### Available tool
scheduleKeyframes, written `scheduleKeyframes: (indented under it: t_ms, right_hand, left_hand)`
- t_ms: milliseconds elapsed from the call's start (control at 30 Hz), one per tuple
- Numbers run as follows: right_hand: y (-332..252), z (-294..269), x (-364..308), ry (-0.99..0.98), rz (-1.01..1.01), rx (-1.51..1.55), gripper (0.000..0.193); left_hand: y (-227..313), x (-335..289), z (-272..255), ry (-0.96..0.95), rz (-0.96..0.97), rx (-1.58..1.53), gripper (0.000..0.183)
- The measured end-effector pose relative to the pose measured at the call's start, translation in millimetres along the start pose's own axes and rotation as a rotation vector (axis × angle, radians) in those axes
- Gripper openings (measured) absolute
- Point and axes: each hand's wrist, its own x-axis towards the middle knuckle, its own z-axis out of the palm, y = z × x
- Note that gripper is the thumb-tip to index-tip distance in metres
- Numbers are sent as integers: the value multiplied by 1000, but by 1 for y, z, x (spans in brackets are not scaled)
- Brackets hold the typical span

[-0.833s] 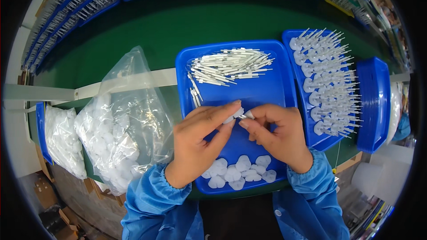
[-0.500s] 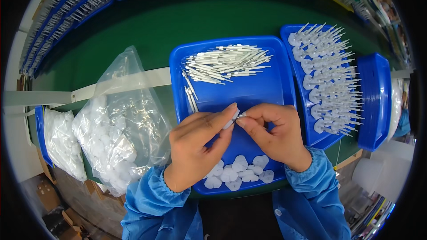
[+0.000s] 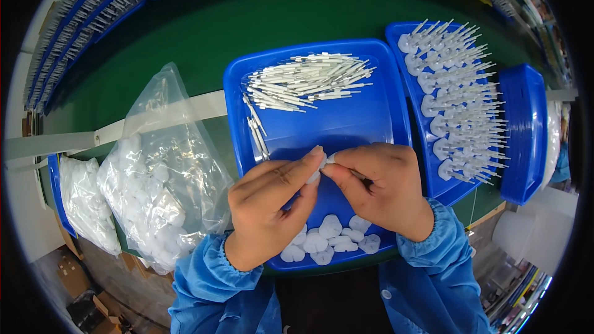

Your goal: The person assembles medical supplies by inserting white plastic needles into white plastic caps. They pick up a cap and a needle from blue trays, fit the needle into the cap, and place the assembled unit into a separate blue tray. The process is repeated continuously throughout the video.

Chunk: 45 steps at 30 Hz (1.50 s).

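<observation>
Over the near half of a blue tray point(image 3: 365, 125), my two hands meet at the fingertips. My left hand point(image 3: 269, 201) pinches a small white plastic piece point(image 3: 314, 176) between thumb and fingers. My right hand point(image 3: 387, 185) has its thumb and index finger pressed together at the right side of that piece; what is between them is mostly hidden. Thin white sticks point(image 3: 309, 83) lie heaped in the tray's far part, with several more along its left side. Loose white lobed discs point(image 3: 331, 227) lie at the tray's near end, below my hands.
To the right, a blue tray point(image 3: 413, 46) carries rows of white discs with upright sticks point(image 3: 461, 105). Beyond it stand stacked blue trays point(image 3: 523, 136). A clear bag of white pieces point(image 3: 145, 192) sits left, beside another filled bag point(image 3: 90, 201). Filled trays point(image 3: 93, 18) line the green table's point(image 3: 266, 12) far side.
Both hands stay together at the white piece, with only slight finger movement. My right fingertips have shifted a little on it. The whole view has moved slightly.
</observation>
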Motion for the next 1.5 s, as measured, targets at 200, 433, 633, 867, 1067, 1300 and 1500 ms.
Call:
scheduleKeyframes:
  t_ms: [200, 433, 633, 867, 1067, 1300, 1500]
  right_hand:
    - [-4, 2, 0, 43, -18, -85, 13]
    - [-1, -20, 0, 31, -131, -10, 32]
    - [-1, -13, 3, 82, -322, -104, 38]
    - [2, -15, -2, 79, -434, -208, 32]
    - [-3, -19, -3, 86, -476, -263, 32]
    - [0, -15, -5, 118, -355, -411, 35]
    - [4, -28, 0, 120, -244, -483, 24]
  left_hand:
    - [-1, -2, 3, 4, 15, 6, 51]
    - [-6, 3, -5, 86, 136, -4, 29]
    - [-5, 3, -8, 71, 294, 179, 28]
    - [-2, 0, -7, 61, 199, 85, 32]
    - [-3, 1, -7, 64, 234, 127, 27]
    - [-1, -1, -13, 15, 289, 167, 28]
    - [-4, -2, -12, 38, 357, 118, 26]
